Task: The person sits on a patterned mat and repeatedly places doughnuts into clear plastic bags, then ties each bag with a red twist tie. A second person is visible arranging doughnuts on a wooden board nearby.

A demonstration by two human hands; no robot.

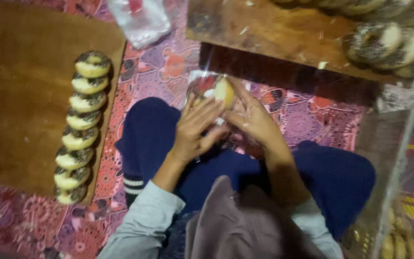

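The doughnut (pixel 224 91) was half hidden inside a blurred clear wrapper (pixel 202 86). Doughnuts on the far board (pixel 384 43) ran off the top edge, blurred.

Pink floral patterned cloth (pixel 159 72), brown wooden board (pixel 29 96), dark-sprinkled pale doughnuts (pixel 80 139), navy trousers (pixel 331 177)

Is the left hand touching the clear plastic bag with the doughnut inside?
Touching. The head view shows the left hand with its fingers laid on the clear plastic bag holding the doughnut.

Dim, warm light, soft blur (edges worst)
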